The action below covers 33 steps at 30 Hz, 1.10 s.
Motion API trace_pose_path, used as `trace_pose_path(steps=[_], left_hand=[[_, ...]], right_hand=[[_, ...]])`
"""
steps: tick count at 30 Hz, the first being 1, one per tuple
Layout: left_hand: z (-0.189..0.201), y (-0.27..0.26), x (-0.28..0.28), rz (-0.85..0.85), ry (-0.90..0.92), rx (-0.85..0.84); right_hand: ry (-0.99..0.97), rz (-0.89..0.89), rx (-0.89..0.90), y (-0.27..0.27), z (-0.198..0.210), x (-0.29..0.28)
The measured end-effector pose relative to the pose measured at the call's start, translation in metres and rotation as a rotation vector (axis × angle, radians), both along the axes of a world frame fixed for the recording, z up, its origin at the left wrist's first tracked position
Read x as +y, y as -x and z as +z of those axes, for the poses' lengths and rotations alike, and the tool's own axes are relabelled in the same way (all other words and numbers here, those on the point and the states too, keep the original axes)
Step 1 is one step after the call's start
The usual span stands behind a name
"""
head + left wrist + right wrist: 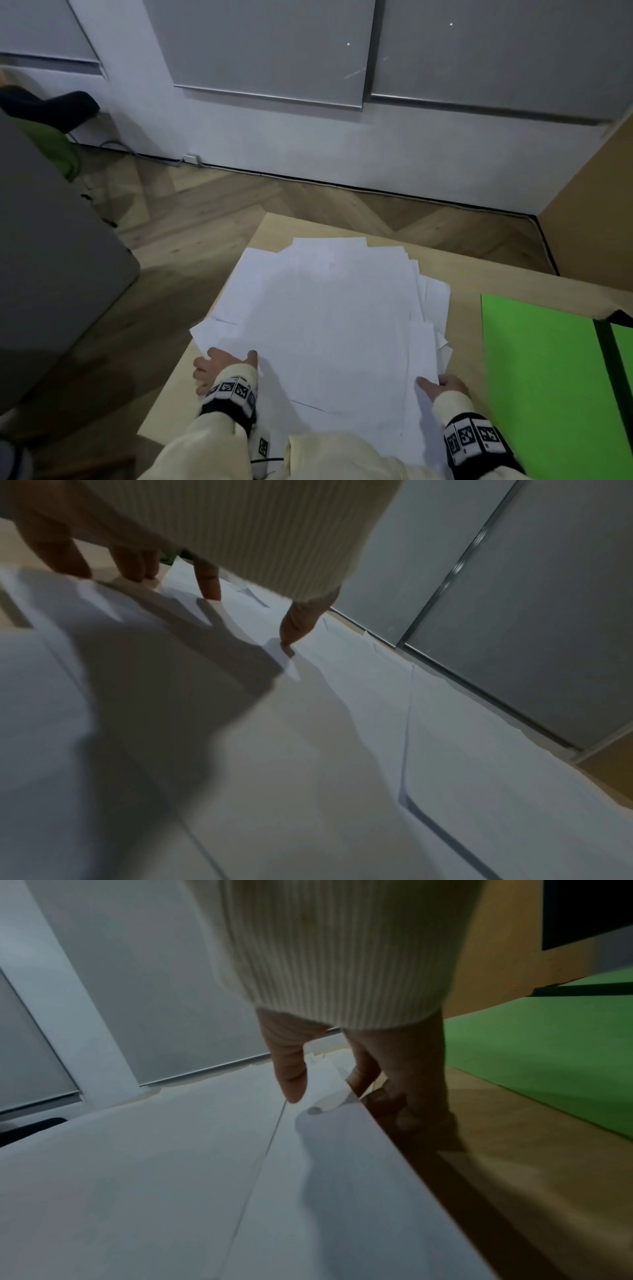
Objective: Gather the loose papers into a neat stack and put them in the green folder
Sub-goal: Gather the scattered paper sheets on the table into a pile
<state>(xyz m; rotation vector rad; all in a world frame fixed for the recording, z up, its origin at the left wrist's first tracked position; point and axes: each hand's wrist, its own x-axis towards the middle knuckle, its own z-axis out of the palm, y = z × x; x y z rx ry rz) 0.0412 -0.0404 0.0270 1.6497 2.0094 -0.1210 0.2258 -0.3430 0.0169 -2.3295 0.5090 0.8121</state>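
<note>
A loose, fanned pile of white papers [329, 325] lies in the middle of the wooden table [467, 346]. My left hand [226, 359] is at the pile's near left corner, its spread, fairly straight fingers [209, 585] and thumb tip touching the sheets [308, 750]. My right hand [436, 382] is at the near right edge of the papers [171, 1177]. Its thumb [291, 1080] is over the top sheet and its fingers [394, 1104] curl against and under the edge. The green folder [541, 377] lies open and flat to the right, also in the right wrist view [548, 1047].
The table's left edge [171, 387] drops to a herringbone wood floor [205, 205]. A grey piece of furniture [51, 257] stands at the left. A wooden panel [599, 205] rises at the far right. A white wall with grey panels is behind.
</note>
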Motion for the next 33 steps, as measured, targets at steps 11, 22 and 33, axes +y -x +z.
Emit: trace_pose_path(steps=[11,22,33], left_hand=[[-0.002,0.01,0.018,-0.089,0.098,-0.297],[-0.021,0.027,0.024,-0.057,0.161,-0.529],[-0.032,0.027,0.033,0.013,0.154,-0.528]], right_hand=[[-0.19,-0.036,-0.144,0.015,0.002,-0.009],[0.03,0.167,0.134,0.015,0.0,-0.019],[0.065,0.048,-0.324,0.003,0.015,-0.015]])
